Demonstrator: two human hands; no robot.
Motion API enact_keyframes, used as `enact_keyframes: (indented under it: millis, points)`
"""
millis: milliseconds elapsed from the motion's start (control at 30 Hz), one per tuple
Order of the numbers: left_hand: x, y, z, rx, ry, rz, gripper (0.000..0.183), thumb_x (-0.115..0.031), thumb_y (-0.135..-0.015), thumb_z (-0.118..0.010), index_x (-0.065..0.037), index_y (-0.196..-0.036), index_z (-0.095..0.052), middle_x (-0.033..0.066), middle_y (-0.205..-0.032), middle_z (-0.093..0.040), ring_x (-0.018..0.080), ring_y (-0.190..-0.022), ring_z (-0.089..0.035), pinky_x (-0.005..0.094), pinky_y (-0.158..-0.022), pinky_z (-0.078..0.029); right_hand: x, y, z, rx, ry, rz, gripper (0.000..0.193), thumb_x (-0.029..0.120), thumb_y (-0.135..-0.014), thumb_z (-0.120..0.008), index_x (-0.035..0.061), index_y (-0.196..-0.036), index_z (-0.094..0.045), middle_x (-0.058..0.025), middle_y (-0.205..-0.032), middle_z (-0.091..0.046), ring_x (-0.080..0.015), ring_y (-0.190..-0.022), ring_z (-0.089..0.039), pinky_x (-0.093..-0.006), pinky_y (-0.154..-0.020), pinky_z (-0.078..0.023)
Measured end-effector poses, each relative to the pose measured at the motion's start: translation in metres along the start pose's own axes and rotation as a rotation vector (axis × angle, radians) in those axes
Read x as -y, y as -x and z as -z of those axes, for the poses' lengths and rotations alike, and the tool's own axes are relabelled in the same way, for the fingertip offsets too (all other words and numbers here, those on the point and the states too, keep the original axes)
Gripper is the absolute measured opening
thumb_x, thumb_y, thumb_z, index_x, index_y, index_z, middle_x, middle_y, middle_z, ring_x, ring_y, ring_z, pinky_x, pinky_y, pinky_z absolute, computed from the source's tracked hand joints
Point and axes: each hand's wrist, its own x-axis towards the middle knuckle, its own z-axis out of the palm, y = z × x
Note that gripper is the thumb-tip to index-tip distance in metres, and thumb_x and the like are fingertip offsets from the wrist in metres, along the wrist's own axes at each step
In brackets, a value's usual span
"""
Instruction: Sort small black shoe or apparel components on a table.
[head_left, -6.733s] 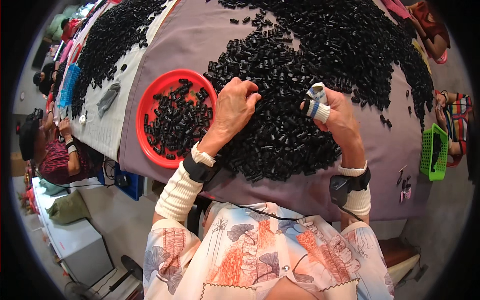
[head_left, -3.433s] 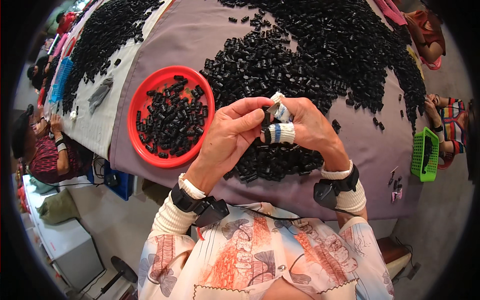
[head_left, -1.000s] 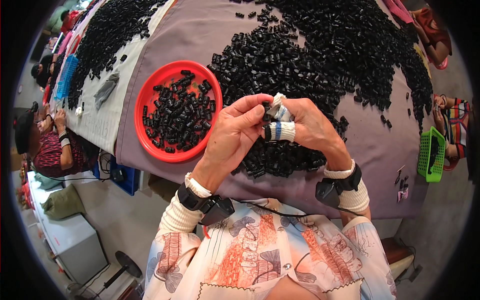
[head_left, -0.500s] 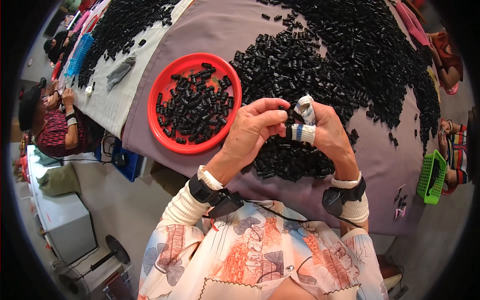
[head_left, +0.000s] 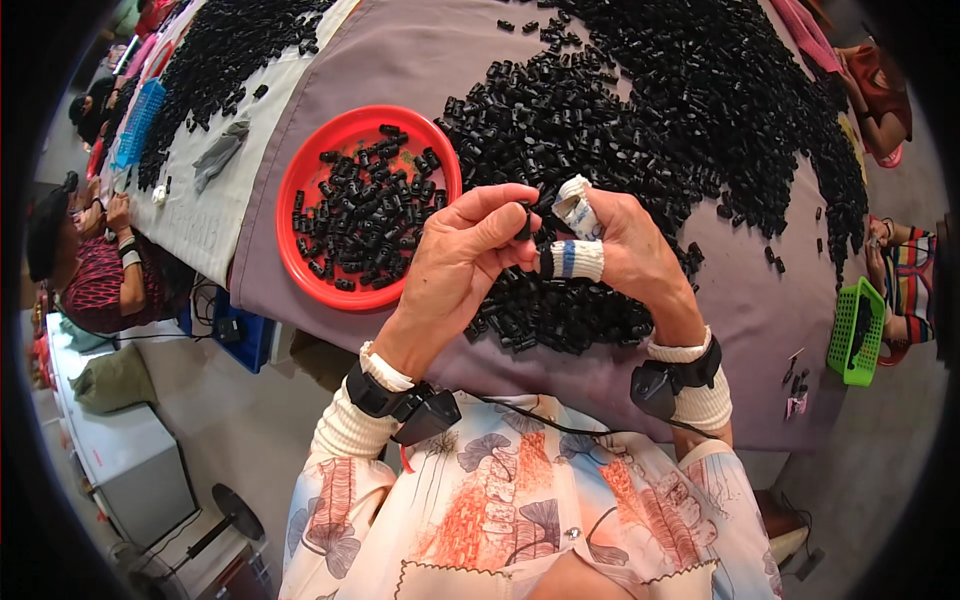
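The left hand pinches one black part in narrowed fingertips above the pile, the right hand bent just beside it, its grip impossible to tell, so close two-handed handling seems the step underway, and the next move calls for steadiness.

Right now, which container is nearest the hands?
The round red tray, left of the left hand; the blue basket, green basket and blue bin sit farther off.

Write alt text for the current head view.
The left hand pinches a small black part close to the right hand, which wears striped cloth wraps. Beneath is a heap of similar parts on a purplish cloth; a red tray at left holds more.
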Motion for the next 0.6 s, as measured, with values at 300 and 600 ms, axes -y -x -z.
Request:
enact_keyframes:
  millis: [300,600]
  points:
    - [0.008,-0.005,-0.008,-0.056,-0.049,-0.001,0.025,-0.011,-0.087,-0.056,0.001,-0.109,-0.056,0.0074,-0.089,-0.062,0.0087,-0.071,-0.057,0.0233,-0.067,-0.05,-0.003,0.001,0.004,0.003,-0.006,-0.013,0.035,0.025,-0.065,-0.073,-0.0001,-0.082,-0.056,-0.0072,-0.065,-0.055,-0.0141,-0.057,-0.049,-0.0295,-0.054,-0.041]
    - [0.009,-0.008,-0.014,-0.016,0.015,0.028,0.021,-0.006,-0.087,-0.054,0.002,-0.106,-0.056,0.0058,-0.091,-0.061,0.0077,-0.072,-0.056,0.0217,-0.064,-0.049,-0.007,0.001,0.004,0.016,-0.002,0.065,0.036,0.028,-0.065,-0.072,-0.0003,-0.078,-0.055,-0.01,-0.063,-0.054,-0.0208,-0.056,-0.052,-0.0315,-0.053,-0.041]
